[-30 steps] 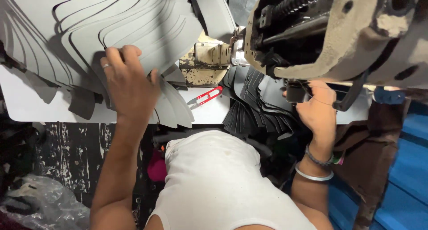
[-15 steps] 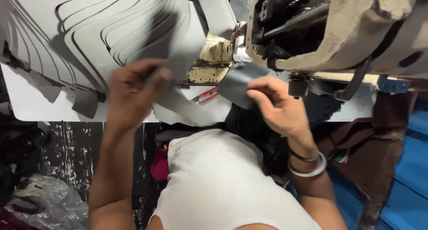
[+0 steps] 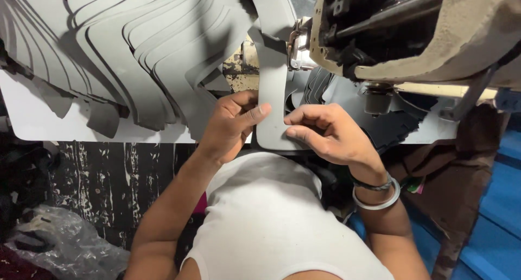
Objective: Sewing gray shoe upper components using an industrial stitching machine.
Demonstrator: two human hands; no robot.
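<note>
A long grey cut piece (image 3: pixel 273 82) lies flat on the white table (image 3: pixel 38 122), running from the table's near edge up toward the sewing machine (image 3: pixel 412 30). My left hand (image 3: pixel 230 125) pinches its near left edge, thumb and forefinger on the material. My right hand (image 3: pixel 325 131) pinches the near right edge, fingers curled over it. The piece's far end reaches the machine's metal needle area (image 3: pixel 299 44).
A fanned stack of curved grey cut pieces (image 3: pixel 135 52) covers the table's left side. Dark cut pieces (image 3: pixel 391 122) pile under the machine at the right. A crumpled plastic bag (image 3: pixel 59 242) lies on the floor at lower left. Blue flooring (image 3: pixel 488 204) shows at the right.
My left hand left the fanned stack and came to the middle. My right hand rose from under the machine. Both now hold one grey piece flat before the machine.
</note>
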